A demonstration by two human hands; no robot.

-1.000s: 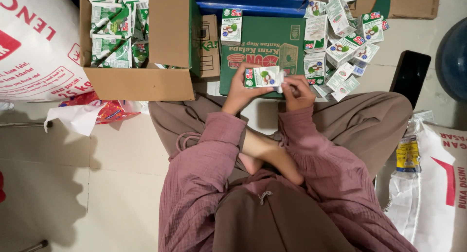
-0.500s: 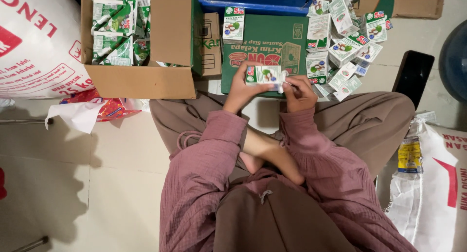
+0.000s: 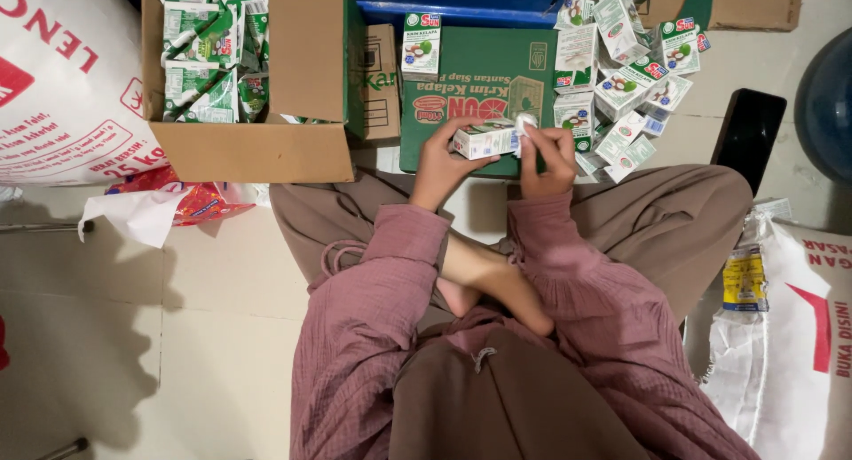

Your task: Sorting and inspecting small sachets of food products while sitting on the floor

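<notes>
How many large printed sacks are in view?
2. One white sack lies at top left beside the open cardboard box; another white sack lies at lower right by the person's knee. Others may sit outside the frame.

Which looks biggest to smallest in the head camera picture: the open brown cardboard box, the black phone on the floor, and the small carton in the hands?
1. Open brown cardboard box, by far the largest.
2. Black phone.
3. Small carton, held between the left hand and right hand; partly covered, so its place below the phone is unsure.
</notes>
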